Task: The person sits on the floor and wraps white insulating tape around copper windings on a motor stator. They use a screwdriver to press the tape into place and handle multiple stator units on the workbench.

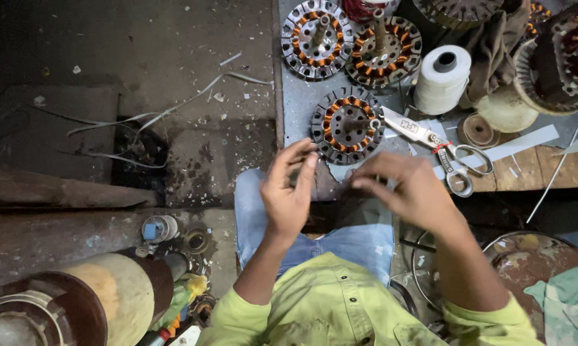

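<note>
My left hand (289,189) and my right hand (412,189) hover side by side over my knees, just in front of a round motor stator (346,125) with copper windings that lies on the grey bench top. The fingers of both hands are bent and pinched toward each other. Whether a thin wire or strip runs between them is too small to tell. My left fingertips nearly reach the stator's near edge. A pair of scissors (439,144) lies right of the stator, just beyond my right hand.
Two more wound stators (316,40) (385,51) lie at the back of the bench, beside a white thread spool (442,78) and another motor part (558,64). Thin white strips (141,122) litter the dark floor at left. A brown cylinder (109,301) stands at lower left.
</note>
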